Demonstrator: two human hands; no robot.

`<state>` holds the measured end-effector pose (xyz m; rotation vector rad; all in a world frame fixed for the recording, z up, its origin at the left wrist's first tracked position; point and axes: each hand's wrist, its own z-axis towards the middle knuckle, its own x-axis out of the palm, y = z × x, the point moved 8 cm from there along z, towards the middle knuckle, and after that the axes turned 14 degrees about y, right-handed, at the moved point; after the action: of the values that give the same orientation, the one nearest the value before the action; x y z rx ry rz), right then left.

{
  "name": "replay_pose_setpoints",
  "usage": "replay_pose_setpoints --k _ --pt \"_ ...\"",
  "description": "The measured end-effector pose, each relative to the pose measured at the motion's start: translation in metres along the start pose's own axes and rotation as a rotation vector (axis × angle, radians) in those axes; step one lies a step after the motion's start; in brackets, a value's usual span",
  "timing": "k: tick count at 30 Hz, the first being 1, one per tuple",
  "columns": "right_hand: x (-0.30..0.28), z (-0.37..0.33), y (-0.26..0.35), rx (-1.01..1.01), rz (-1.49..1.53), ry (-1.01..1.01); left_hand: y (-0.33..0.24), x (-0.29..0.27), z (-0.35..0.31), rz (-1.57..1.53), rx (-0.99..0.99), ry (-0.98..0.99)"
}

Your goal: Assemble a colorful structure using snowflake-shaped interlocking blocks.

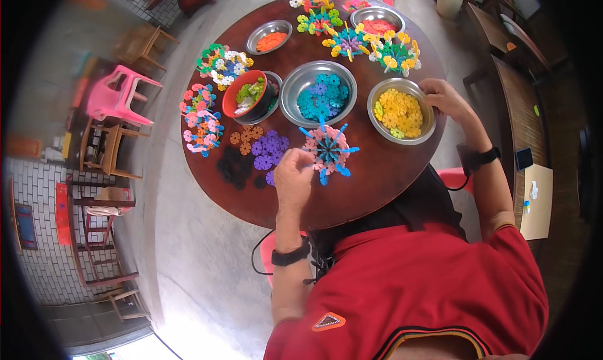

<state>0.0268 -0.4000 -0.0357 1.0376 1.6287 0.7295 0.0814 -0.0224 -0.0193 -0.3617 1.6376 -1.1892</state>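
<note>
Plastic interlocking snowflake discs are spread over the round table in bowls, loose piles and built clusters. My left hand is closed, thumb and fingertips pinching the left edge of a round cluster with pink discs, blue spokes and a dark centre. At the right, my right hand has its fingers curled at the rim of a metal bowl of yellow discs; the fingertips are partly hidden. Beyond the cluster stands a larger metal bowl of teal and blue discs. Purple discs lie left of my left hand.
Black discs and brown discs lie at the left. A red-and-black bowl holds green and white discs. Finished multicoloured clusters line the left and far edges. Bowls of orange discs and red discs stand farther back.
</note>
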Motion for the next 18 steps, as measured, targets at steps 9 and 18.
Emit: replay_pose_setpoints --k 9,18 --pt "0.005 -0.009 0.047 -0.147 0.059 0.009 -0.008 -0.007 -0.007 -0.068 0.015 0.04" --pt "0.002 0.074 0.149 -0.275 0.148 -0.116 -0.015 -0.009 -0.003 -0.062 0.072 0.017"
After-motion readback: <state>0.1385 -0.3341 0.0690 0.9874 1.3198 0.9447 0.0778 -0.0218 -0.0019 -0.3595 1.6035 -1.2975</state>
